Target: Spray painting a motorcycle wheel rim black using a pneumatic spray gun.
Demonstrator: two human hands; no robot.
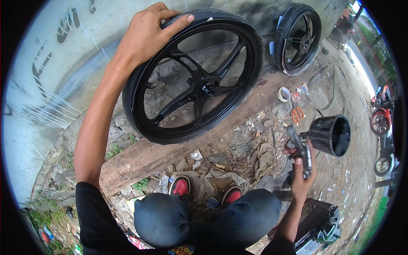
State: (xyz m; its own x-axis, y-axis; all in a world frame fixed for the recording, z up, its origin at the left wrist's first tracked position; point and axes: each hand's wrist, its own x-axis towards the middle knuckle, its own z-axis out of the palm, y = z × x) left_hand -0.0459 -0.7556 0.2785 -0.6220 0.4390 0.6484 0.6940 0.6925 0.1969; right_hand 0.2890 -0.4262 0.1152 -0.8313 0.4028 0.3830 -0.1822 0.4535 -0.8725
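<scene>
A black motorcycle wheel (199, 87) with a tyre and glossy spokes stands tilted on a wooden beam by the wall. My left hand (148, 34) grips its top left, the thumb along the tyre and the other fingers partly hidden behind it. In my right hand (304, 165) is a spray gun (300, 148), with my fingers wrapped round its metal body. A black-stained cup (329, 135) is attached to the gun, its open mouth facing right. The gun is apart from the wheel, low on the right side.
A second black wheel (298, 40) leans on the wall (55, 63) farther back. Orange-handled scissors (297, 114) and a small white tub (284, 94) lie beside the wooden beam (140, 163). A hose (333, 95) crosses the littered ground. Motorcycles (379, 121) stand at far right.
</scene>
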